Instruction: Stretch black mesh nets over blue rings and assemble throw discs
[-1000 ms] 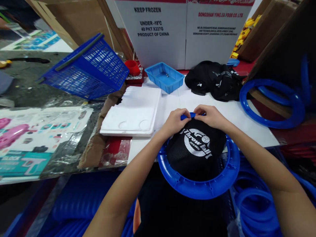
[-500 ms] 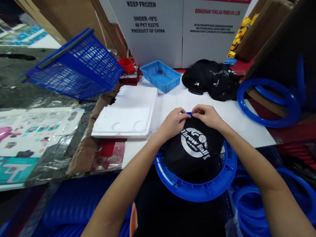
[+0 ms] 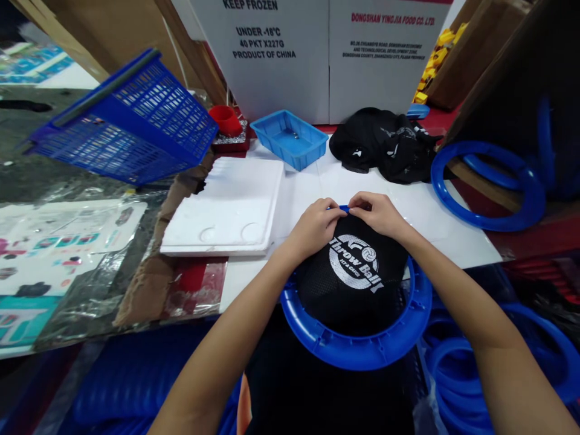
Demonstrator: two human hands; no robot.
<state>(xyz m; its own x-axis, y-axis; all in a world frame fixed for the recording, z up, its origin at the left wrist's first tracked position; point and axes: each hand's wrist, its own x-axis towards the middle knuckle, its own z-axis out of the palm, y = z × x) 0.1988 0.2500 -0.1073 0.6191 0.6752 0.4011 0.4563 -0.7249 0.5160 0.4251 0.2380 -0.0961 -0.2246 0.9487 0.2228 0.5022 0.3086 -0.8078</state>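
A blue plastic ring (image 3: 357,350) leans against the table's front edge, its near side low and close to my body. Black mesh fabric (image 3: 317,287) with a white "Throw Ball" print lies across its opening. At the ring's far side, my left hand (image 3: 316,225) pinches the rim and the fabric's edge between thumb and fingers. My right hand (image 3: 378,211) pinches the same spot from the right, the fingertips of both hands almost touching. A bit of blue rim shows between them; the rest of the far rim is hidden by hands and fabric.
White foam slabs (image 3: 222,208) lie left of my hands. Behind are a small blue tray (image 3: 290,142) with tiny metal pieces, a black fabric pile (image 3: 385,145) and a tilted blue basket (image 3: 131,127). Another blue ring (image 3: 489,223) rests at right; more rings (image 3: 457,374) are stacked below.
The whole view has shifted slightly, so the things on the table appear a little further left. Both hands keep their pinch at the ring's far rim, with hardly any movement.
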